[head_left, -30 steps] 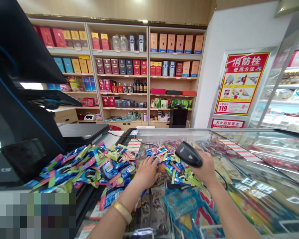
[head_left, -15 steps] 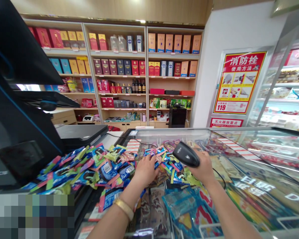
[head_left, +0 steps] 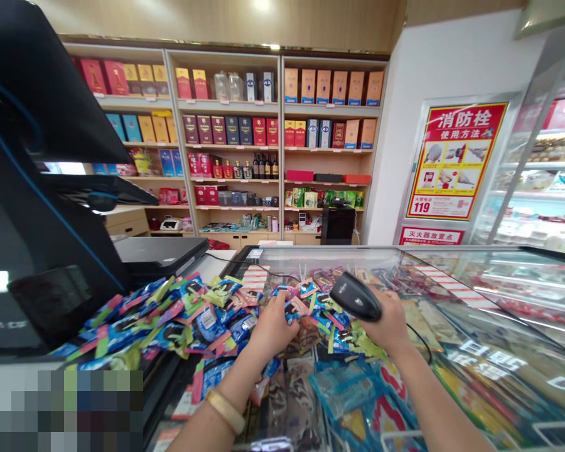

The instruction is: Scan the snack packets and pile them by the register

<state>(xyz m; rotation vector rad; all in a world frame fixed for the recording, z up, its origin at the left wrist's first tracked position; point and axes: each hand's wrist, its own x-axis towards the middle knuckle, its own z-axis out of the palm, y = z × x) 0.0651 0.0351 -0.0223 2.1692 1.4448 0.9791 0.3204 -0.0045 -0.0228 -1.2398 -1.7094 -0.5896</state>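
Observation:
My right hand (head_left: 392, 320) is wrapped round a black handheld barcode scanner (head_left: 355, 296), its head pointing up and to the left, above the glass. My left hand (head_left: 274, 326), with a gold bangle (head_left: 225, 409) at the wrist, pinches a small blue and pink snack packet (head_left: 295, 307); its fingertips are partly hidden behind it. To the left lies a large heap of similar blue, green and pink packets (head_left: 207, 323). More loose packets (head_left: 343, 339) are spread beneath the scanner, between my hands.
A dark point-of-sale terminal (head_left: 37, 251) stands at the left, with a flat black device (head_left: 164, 251) behind it. Under the glass top (head_left: 329, 254) are bagged goods, including a blue bag (head_left: 343, 386). The scanner's cord (head_left: 424, 342) trails beside my right forearm. Shelves of boxes (head_left: 235, 129) line the back wall.
My left hand has closed on a packet and drawn it slightly up from the pile. My right hand keeps the scanner in nearly the same place. The view has shifted slightly.

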